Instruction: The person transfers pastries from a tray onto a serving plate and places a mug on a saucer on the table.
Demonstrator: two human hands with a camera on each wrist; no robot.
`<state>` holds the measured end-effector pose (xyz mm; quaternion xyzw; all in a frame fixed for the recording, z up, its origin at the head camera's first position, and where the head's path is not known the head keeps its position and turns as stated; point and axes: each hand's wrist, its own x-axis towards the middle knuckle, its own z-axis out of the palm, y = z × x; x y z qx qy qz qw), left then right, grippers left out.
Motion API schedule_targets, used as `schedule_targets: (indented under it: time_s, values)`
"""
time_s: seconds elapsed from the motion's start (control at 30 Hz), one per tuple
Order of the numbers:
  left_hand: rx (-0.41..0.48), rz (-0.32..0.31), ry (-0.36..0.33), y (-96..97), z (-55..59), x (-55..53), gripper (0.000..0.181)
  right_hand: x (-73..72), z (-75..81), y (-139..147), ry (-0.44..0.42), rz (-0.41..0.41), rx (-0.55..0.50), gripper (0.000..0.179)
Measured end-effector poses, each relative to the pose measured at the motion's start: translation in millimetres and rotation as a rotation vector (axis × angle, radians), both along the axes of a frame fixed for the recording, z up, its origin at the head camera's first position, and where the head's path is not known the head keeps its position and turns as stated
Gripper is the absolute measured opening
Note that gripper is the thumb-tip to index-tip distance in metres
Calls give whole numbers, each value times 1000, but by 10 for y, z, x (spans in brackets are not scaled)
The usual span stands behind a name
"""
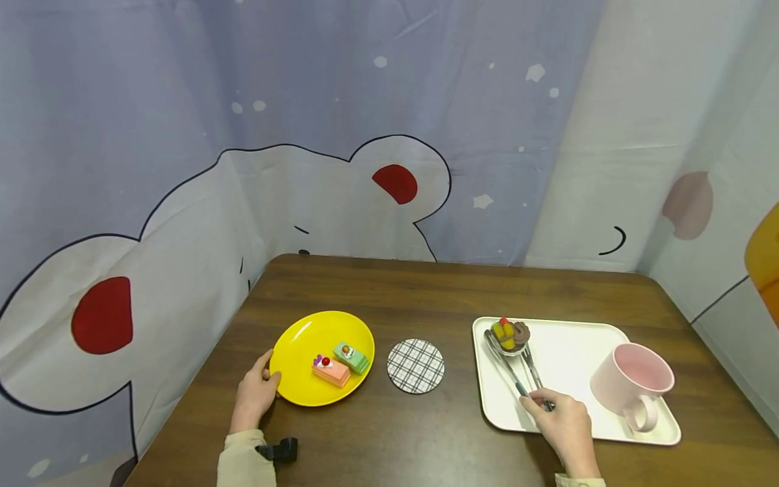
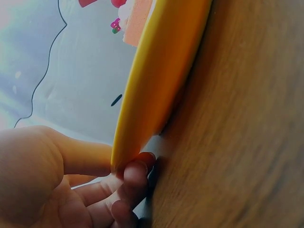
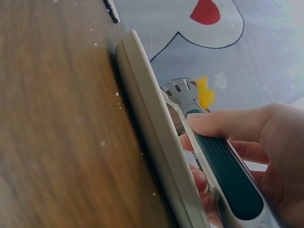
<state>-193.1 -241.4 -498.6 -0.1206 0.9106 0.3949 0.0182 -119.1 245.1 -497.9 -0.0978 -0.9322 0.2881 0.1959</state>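
My left hand pinches the left rim of a yellow plate, thumb on top and fingers beneath in the left wrist view. A pink cake slice and a green cake slice lie side by side on it. My right hand grips metal tongs with dark green grip inserts, over a white tray. At the tray's far left corner, the tongs' tips are on either side of a small toy dessert cup with yellow fruit, a red berry and a brown swirl.
Between plate and tray lies a round checked coaster. A pink mug stands on the tray's right end, its handle towards the front. A patterned curtain hangs behind the brown wooden table.
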Motion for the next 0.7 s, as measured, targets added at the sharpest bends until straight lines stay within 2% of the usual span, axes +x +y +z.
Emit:
schedule_targets:
  time_s: [0.4,0.53,0.7]
  values:
    - [3,-2,7,-4,-8,2,56,3,-20,5,31,-18,-9,10]
    - [3,-1,12,0,-13,-1,56,8,-5,2,61,-60,-24,13]
    - [3,-3,14,-2,-18,3,56,16,23,-7,56,-115,-54,14]
